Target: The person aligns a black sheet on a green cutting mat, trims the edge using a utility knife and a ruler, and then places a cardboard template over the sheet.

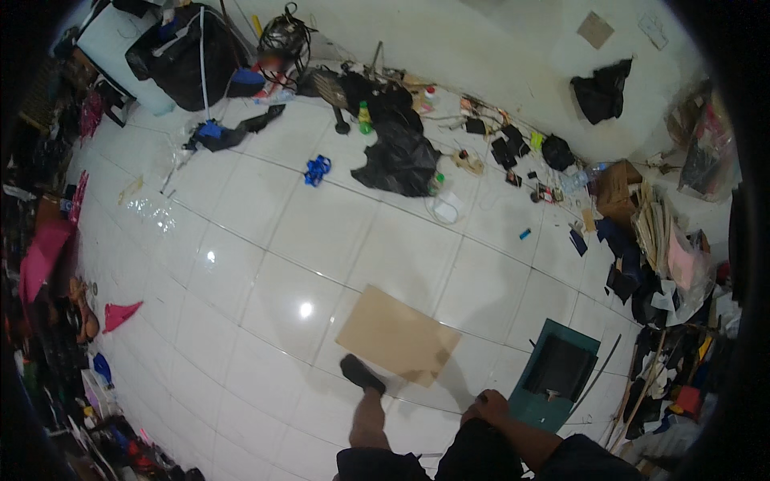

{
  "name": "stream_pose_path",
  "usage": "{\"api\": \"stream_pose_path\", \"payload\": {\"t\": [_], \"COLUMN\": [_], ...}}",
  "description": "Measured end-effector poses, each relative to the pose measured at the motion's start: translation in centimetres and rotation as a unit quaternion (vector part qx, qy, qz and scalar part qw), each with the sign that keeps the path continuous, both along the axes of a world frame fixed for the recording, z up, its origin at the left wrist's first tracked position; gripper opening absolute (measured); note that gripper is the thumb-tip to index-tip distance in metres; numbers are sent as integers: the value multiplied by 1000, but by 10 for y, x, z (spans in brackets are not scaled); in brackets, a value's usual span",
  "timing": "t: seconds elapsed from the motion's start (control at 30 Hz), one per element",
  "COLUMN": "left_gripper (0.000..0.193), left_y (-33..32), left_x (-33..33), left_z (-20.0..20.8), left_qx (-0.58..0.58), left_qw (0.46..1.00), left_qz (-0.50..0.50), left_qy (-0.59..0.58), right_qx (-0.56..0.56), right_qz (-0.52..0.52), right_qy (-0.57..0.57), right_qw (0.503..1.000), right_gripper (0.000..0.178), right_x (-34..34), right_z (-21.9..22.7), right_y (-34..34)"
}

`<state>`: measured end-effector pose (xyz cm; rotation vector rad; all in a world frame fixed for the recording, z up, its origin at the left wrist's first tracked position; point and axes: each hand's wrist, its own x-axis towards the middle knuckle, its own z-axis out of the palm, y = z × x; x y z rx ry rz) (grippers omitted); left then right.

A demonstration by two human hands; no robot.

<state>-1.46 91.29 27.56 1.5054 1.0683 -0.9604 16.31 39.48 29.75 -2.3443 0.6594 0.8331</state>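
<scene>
My right hand (486, 406) rests at my bent right knee, its forearm coming in from the lower right. Its fingers are small and dark in the picture, and I cannot make out how they are held. My left hand is out of the picture. My left foot, in a dark sock (362, 374), touches or nearly touches the lower left edge of a flat tan cardboard sheet (393, 333) on the floor. To the right of my right hand lies a dark green board (532, 405) with a black flat rectangular thing (555, 365) on it.
White floor tiles (313, 248) spread ahead. Black plastic sheeting (397, 160) and a blue crumpled thing (318, 170) lie farther off. Clutter with a brown cardboard box (618, 192) lines the right wall. A thin dark rod (597, 373) lies beside the green board. Piled goods edge the left, near a pink scrap (120, 315).
</scene>
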Motion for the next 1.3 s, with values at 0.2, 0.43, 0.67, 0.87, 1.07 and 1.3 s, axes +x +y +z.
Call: {"api": "stream_pose_path", "payload": {"t": [0.2, 0.43, 0.67, 0.87, 1.07, 1.3], "left_gripper": [41, 34, 39, 38, 37, 37], "left_y": [112, 211, 198, 182, 133, 41], "left_x": [255, 321, 423, 684, 856, 931], "left_z": [53, 86, 38, 15, -15, -36], "left_qx": [59, 47, 16, 64, 47, 39], "left_qw": [994, 993, 991, 992, 996, 994], "left_qz": [80, 111, 104, 104, 72, 85], "left_qy": [-55, 9, 79, 7, -19, 48], "right_qx": [110, 113, 27, -26, -15, -60], "right_qz": [-103, -51, 39, -39, -103, -8], "right_qy": [56, 134, 151, -30, -144, -164], "right_qw": [987, 983, 987, 998, 984, 985], "right_gripper": [44, 50, 44, 32, 33, 44], "right_x": [179, 307, 471, 733, 954, 1229], "right_z": [55, 40, -50, -10, -53, -188], "right_y": [94, 148, 133, 100, 19, -22]}}
